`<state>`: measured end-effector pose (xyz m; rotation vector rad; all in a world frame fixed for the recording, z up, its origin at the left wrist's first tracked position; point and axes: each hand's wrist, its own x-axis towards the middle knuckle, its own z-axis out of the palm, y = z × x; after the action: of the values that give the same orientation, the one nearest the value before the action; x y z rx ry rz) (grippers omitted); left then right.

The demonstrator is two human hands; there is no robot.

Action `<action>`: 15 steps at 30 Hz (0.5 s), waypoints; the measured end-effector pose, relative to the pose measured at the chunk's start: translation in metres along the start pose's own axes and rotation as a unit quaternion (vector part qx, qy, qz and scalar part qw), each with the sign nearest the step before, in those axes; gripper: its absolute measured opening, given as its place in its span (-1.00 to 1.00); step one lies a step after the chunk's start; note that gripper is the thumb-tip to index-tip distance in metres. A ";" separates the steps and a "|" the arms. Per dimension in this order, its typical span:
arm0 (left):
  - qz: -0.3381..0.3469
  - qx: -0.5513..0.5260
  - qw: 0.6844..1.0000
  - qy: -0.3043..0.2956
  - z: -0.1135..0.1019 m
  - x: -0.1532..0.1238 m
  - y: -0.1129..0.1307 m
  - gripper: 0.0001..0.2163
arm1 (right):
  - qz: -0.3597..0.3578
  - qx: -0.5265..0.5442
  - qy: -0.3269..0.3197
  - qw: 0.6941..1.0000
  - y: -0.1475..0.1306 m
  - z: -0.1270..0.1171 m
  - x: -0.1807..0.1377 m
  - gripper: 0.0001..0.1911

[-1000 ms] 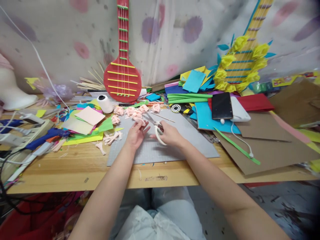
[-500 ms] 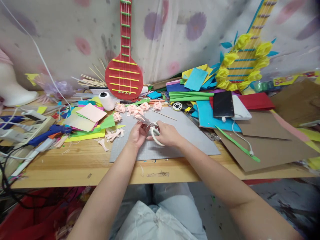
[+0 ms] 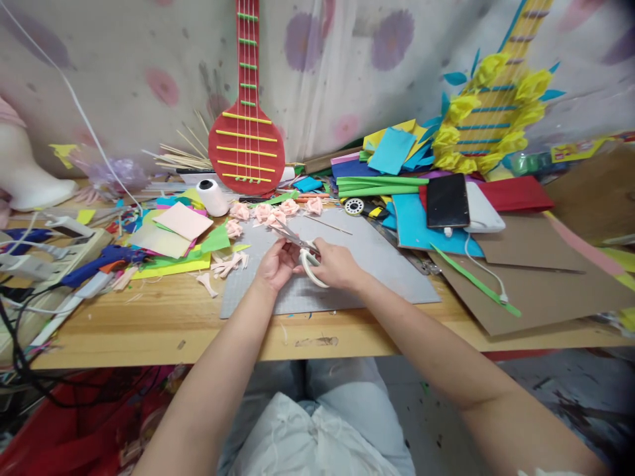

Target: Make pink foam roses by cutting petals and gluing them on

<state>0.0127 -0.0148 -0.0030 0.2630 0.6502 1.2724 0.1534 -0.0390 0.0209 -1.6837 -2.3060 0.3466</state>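
Note:
White-handled scissors (image 3: pixel 311 266) are in my right hand (image 3: pixel 336 264), its fingers around the loops, with the blades pointing up and to the left. Close by on the left, my left hand (image 3: pixel 278 264) has its fingers curled together under the blades; whatever they pinch is too small to make out. Both hands are over a grey cutting mat (image 3: pixel 381 277). Just beyond the blades lie several pale pink paper roses (image 3: pixel 262 212). To the left of the mat is a small pile of pale pink paper pieces (image 3: pixel 229 264).
A spool of white thread (image 3: pixel 212 198) stands beside stacked coloured paper (image 3: pixel 171 235). A blue glue gun (image 3: pixel 106 261) lies at left. A red paper lute (image 3: pixel 247 149) leans at the back. On the right are a phone (image 3: pixel 447 201) and brown card (image 3: pixel 496 291).
The view has shifted slightly. Both hands stay in nearly the same place over the mat, and the scissors remain in my right hand.

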 end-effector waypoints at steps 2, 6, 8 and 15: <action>-0.004 -0.003 1.000 -0.001 0.000 0.000 0.000 -0.81 | -0.001 0.000 0.000 1.000 0.000 0.000 0.000 -0.41; 0.006 0.009 1.000 -0.012 -0.002 0.002 0.000 -0.86 | 0.002 0.000 -0.009 1.000 0.001 -0.001 0.000 -0.43; 0.019 0.031 0.999 -0.019 -0.003 0.003 0.000 -0.91 | 0.006 -0.001 -0.015 1.000 0.002 -0.002 -0.001 -0.45; 0.066 0.085 0.993 -0.046 -0.002 0.001 -0.003 -0.95 | 0.006 0.016 -0.030 0.999 0.014 -0.006 -0.005 -0.46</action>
<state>0.0137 -0.0147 -0.0068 0.5102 0.6722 1.3250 0.1694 -0.0389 0.0217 -1.6943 -2.3211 0.4395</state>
